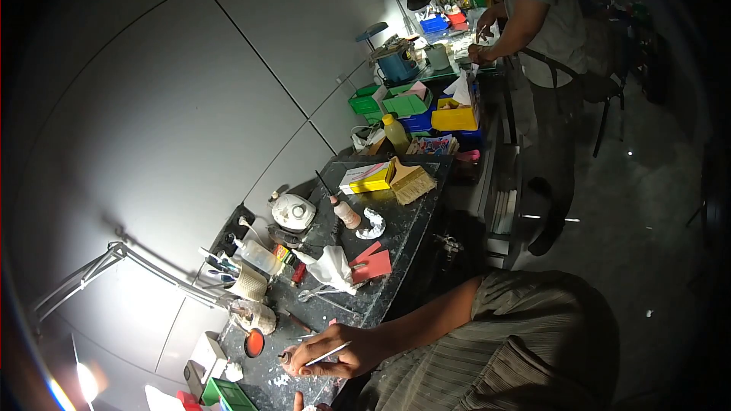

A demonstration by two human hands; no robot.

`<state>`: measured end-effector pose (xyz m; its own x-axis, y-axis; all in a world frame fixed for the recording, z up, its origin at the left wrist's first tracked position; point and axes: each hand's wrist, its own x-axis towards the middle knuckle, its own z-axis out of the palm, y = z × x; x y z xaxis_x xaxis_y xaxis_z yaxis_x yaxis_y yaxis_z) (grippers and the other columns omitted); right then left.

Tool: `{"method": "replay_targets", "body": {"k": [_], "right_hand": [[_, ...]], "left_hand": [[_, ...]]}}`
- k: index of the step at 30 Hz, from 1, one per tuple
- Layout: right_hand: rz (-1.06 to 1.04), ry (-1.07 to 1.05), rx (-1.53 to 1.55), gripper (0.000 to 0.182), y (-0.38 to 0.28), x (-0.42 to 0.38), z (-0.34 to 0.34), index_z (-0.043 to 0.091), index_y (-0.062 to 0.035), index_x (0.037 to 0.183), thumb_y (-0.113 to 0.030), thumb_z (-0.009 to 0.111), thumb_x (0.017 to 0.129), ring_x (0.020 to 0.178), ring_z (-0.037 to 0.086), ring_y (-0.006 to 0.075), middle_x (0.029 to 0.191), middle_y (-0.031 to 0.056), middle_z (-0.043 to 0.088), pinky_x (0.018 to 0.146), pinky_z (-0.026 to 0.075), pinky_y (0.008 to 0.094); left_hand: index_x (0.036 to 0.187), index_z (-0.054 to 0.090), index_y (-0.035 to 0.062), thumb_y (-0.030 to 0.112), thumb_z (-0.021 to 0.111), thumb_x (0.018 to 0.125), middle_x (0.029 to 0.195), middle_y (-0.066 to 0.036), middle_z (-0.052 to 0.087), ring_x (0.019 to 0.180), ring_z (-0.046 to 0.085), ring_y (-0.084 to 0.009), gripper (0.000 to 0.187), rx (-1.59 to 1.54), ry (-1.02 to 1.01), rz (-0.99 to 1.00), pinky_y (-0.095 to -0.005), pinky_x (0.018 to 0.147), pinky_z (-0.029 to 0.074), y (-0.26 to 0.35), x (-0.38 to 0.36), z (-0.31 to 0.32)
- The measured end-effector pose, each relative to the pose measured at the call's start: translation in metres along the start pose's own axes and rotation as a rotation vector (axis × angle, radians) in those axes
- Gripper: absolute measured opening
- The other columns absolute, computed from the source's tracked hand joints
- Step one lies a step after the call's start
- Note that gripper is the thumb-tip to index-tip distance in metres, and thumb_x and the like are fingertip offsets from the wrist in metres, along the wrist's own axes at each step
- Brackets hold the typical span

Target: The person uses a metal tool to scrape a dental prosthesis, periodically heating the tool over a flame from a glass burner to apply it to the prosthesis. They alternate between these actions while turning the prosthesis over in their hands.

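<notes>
My right hand [331,352] is closed, with a slim, pale stick-like tool [327,354] between its fingers. Its fingertips are right at a small pinkish-brown jar [286,359] on the dark bench. At the bottom edge only part of my left hand [298,402] shows, one digit pointing up and a bit of something pale by its fingers; the frame cuts off the rest. An orange-red round dish [254,343] lies beyond the jar. Metal pliers [324,293] rest near red sheets [371,262] and a crumpled white cloth [329,266].
Farther along the bench [415,232] are a white dental arch model [371,224], a pinkish bottle [346,214], a wide brush [412,181] and a yellow-white box [367,177]. A white round device [293,211] stands by the wall. Another person [544,30] works at the far bench.
</notes>
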<state>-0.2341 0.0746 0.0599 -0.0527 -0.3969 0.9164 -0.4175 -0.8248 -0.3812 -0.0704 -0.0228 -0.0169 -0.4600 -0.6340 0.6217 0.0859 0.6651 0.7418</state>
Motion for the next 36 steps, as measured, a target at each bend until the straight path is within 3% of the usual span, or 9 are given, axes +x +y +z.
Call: {"method": "replay_targets", "body": {"k": [20, 25, 28, 36], "right_hand": [[-0.008, 0.015, -0.049, 0.010, -0.008, 0.001, 0.002, 0.062, 0.0008, 0.101, -0.004, 0.064, 0.093, 0.091, 0.070, 0.0301, 0.097, 0.0146, 0.068, 0.075, 0.055, 0.0355], [0.031, -0.020, 0.061, 0.011, -0.011, -0.002, 0.009, 0.063, 0.0024, 0.098, -0.006, 0.066, 0.092, 0.092, 0.068, 0.0335, 0.094, 0.0162, 0.068, 0.085, 0.052, 0.0402], [0.040, -0.071, 0.075, 0.016, -0.007, -0.005, 0.012, 0.064, 0.0036, 0.105, -0.006, 0.066, 0.092, 0.094, 0.071, 0.0330, 0.103, 0.0187, 0.070, 0.080, 0.057, 0.0368], [0.117, -0.122, 0.120, 0.016, -0.010, -0.009, 0.014, 0.063, 0.0035, 0.106, -0.006, 0.065, 0.093, 0.091, 0.071, 0.0327, 0.102, 0.0188, 0.069, 0.075, 0.057, 0.0358]], "left_hand": [[0.142, 0.042, -0.0050, 0.015, 0.079, 0.084, 0.110, -0.017, 0.064, 0.096, 0.064, -0.0220, 0.072, 0.013, 0.028, 0.017, -0.0303, 0.084, 0.052, 0.007, -0.020, -0.025], [0.142, 0.042, -0.0050, 0.014, 0.079, 0.084, 0.110, -0.017, 0.064, 0.096, 0.064, -0.0218, 0.072, 0.039, 0.066, -0.014, -0.0303, 0.084, 0.052, 0.012, -0.032, -0.037], [0.142, 0.042, -0.0051, 0.014, 0.080, 0.084, 0.110, -0.017, 0.064, 0.097, 0.064, -0.0217, 0.072, 0.038, 0.075, -0.023, -0.0303, 0.084, 0.052, 0.014, -0.034, -0.040], [0.142, 0.042, -0.0051, 0.014, 0.080, 0.083, 0.110, -0.017, 0.064, 0.097, 0.064, -0.0215, 0.073, 0.017, 0.114, -0.073, -0.0304, 0.085, 0.052, 0.023, -0.044, -0.045]]}}
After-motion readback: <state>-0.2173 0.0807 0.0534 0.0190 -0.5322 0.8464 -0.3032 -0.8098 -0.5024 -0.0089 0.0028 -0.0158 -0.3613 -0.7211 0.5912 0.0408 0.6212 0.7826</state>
